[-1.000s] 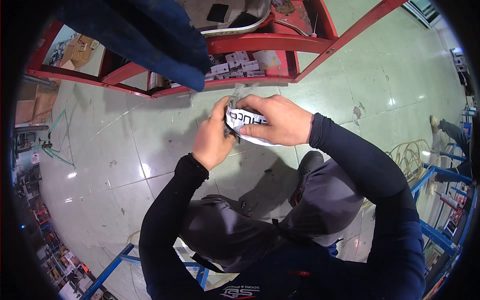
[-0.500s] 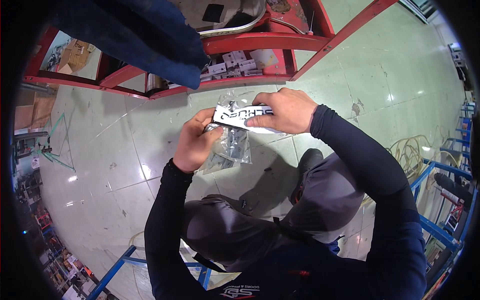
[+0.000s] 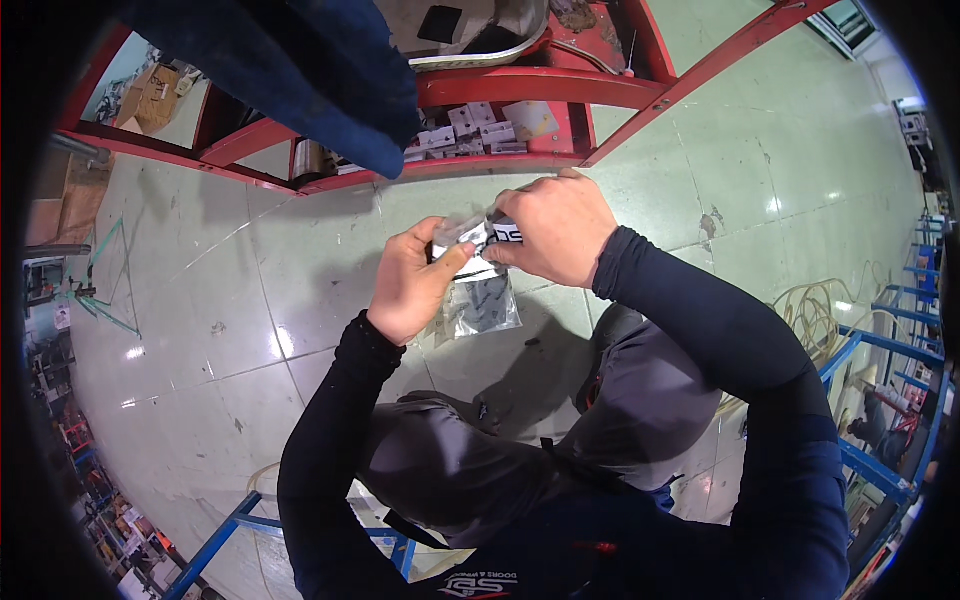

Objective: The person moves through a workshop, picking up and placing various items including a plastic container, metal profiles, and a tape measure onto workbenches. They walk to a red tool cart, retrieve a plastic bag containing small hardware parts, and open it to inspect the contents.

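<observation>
Between my hands, above the floor, is a clear plastic bag (image 3: 487, 309) topped by a white printed card header (image 3: 462, 262). My left hand (image 3: 410, 282) pinches the header's left part between thumb and fingers. On the other side, my right hand (image 3: 560, 228) grips the header close to the left thumb, its fingers curled and covering much of the card. The bag's lower part hangs below the hands, with dark small parts inside that I cannot make out.
Ahead stands a red metal frame (image 3: 540, 90) with a blue cloth (image 3: 300, 80) draped over it. Its lower shelf holds several small white pieces (image 3: 470, 125), and a pale tray (image 3: 480, 55) sits higher. Blue metal bars (image 3: 870, 465) and a coiled hose (image 3: 810, 325) lie to the right.
My hands have drawn together on the card header. The right hand has shifted left and covers more of the header, which was stretched wide between the hands before.
</observation>
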The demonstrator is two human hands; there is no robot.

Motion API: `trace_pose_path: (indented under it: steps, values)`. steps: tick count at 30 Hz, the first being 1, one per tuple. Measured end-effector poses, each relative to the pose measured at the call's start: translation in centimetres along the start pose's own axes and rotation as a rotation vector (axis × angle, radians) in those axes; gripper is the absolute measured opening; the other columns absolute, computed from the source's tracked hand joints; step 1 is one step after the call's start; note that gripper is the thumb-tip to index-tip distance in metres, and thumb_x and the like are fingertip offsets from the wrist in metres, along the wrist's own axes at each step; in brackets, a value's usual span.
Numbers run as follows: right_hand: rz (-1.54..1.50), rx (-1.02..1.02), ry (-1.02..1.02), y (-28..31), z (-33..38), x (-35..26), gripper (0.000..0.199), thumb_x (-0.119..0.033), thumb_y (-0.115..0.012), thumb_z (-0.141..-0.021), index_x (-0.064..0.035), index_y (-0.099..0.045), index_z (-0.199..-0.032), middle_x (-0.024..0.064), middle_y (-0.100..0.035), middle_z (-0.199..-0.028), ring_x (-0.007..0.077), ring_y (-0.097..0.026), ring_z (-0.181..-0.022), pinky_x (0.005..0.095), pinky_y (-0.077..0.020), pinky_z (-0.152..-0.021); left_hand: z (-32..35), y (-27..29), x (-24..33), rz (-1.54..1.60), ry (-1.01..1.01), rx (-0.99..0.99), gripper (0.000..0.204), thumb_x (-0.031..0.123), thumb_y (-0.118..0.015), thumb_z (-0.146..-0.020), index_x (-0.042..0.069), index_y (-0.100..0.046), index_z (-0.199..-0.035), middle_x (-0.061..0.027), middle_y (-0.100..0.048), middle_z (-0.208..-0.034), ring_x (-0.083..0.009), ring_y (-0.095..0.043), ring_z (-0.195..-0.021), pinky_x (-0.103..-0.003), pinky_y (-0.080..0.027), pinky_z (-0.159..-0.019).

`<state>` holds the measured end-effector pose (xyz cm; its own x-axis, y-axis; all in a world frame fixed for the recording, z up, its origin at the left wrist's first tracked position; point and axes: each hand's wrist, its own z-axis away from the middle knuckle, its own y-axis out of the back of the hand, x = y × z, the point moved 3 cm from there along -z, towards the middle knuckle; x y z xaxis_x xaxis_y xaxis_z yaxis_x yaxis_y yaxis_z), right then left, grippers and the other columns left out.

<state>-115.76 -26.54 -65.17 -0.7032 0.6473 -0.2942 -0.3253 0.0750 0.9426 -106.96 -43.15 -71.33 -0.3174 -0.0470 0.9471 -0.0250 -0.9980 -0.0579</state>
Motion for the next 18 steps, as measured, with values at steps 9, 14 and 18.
trace_pose_path:
  steps: [9,14,18]
  values:
    - [-0.173,-0.075,0.121,-0.9,0.1,0.9,0.034,-0.042,-0.067,-0.081,-0.0113,-0.070,-0.097,0.0146,-0.070,-0.078,0.0349,-0.068,-0.081,0.0466,-0.0530,-0.073,0.4,0.2,0.3,-0.026,0.026,-0.077,0.029,0.007,-0.066,-0.090,-0.001,-0.056,-0.117,-0.0042,-0.065,-0.093,-0.0089,-0.060,-0.086,-0.026,-0.050,-0.077]
    - [-0.245,-0.102,0.165,-1.2,0.2,0.4,0.032,-0.039,-0.071,-0.080,-0.0108,-0.068,-0.095,0.0129,-0.069,-0.078,0.0353,-0.067,-0.078,0.0459,-0.0520,-0.070,-0.1,0.4,0.8,-0.508,-0.056,-0.168,0.025,0.004,-0.067,-0.088,0.000,-0.060,-0.111,-0.0077,-0.065,-0.098,-0.0115,-0.060,-0.094,-0.028,-0.048,-0.084]
    - [-0.197,-0.137,0.090,-1.5,-0.1,1.5,0.037,-0.043,-0.072,-0.079,-0.0100,-0.068,-0.094,0.0136,-0.070,-0.079,0.0352,-0.068,-0.079,0.0456,-0.0523,-0.070,0.2,0.7,0.8,-0.397,0.000,-0.209,0.016,0.003,-0.064,-0.089,-0.001,-0.059,-0.104,-0.0048,-0.066,-0.089,-0.0099,-0.060,-0.086,-0.028,-0.048,-0.076]
